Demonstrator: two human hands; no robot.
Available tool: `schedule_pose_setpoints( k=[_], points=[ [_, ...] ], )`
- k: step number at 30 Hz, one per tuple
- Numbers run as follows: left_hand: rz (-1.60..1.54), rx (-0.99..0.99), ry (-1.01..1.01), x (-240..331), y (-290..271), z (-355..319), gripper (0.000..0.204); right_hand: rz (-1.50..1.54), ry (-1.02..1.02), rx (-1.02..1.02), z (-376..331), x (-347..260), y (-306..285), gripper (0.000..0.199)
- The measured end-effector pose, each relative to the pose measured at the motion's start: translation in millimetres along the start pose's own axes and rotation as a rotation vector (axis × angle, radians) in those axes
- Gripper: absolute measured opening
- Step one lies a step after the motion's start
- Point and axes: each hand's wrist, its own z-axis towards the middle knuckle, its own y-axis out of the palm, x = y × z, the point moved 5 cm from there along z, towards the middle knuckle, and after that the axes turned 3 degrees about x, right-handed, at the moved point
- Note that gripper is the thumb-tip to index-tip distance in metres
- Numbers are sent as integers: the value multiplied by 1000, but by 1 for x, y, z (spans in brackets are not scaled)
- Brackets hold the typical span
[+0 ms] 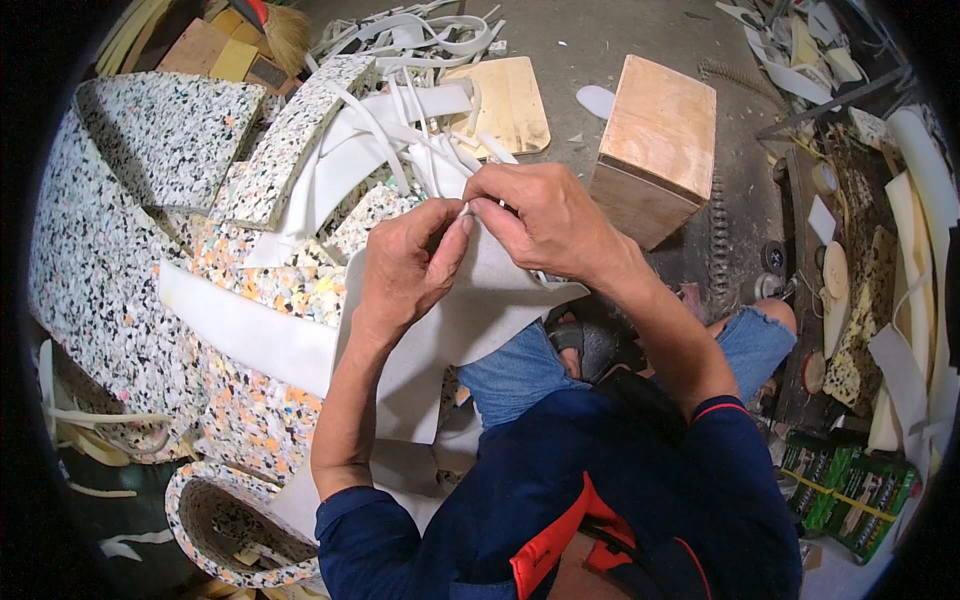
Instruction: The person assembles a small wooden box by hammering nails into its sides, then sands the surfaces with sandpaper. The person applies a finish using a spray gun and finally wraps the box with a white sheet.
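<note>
A pale grey sheet (490, 310), thin and flexible, hangs over my lap, its upper edge drawn up between both hands. My left hand (408, 258) pinches that edge with thumb and forefinger. Almost touching it, my right hand (545, 222) is closed on the same edge from the other side. The fingertips meet at a small pale bit of the sheet, and they partly hide it. Left of the sheet lies a long white foam piece (240, 322) on multicoloured speckled foam (120, 290).
Beyond my hands, white foam strips (350, 170) pile up beside a wooden board (515, 105). A wooden box (660, 130) stands ahead to the right. Foam offcuts (910, 230) and a green package (845, 495) lie at far right. A curled speckled foam piece (185, 510) sits lower left.
</note>
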Motion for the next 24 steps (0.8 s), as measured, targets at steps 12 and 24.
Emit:
schedule_pose_setpoints(
  k=[12, 24],
  points=[
    [-2, 87, 35, 1, -3, -6, 8, 77, 244, 104, -7, 8, 9, 11],
    [-77, 205, 42, -12, -20, -16, 12, -2, 433, 24, -11, 30, 1, 15]
  ],
)
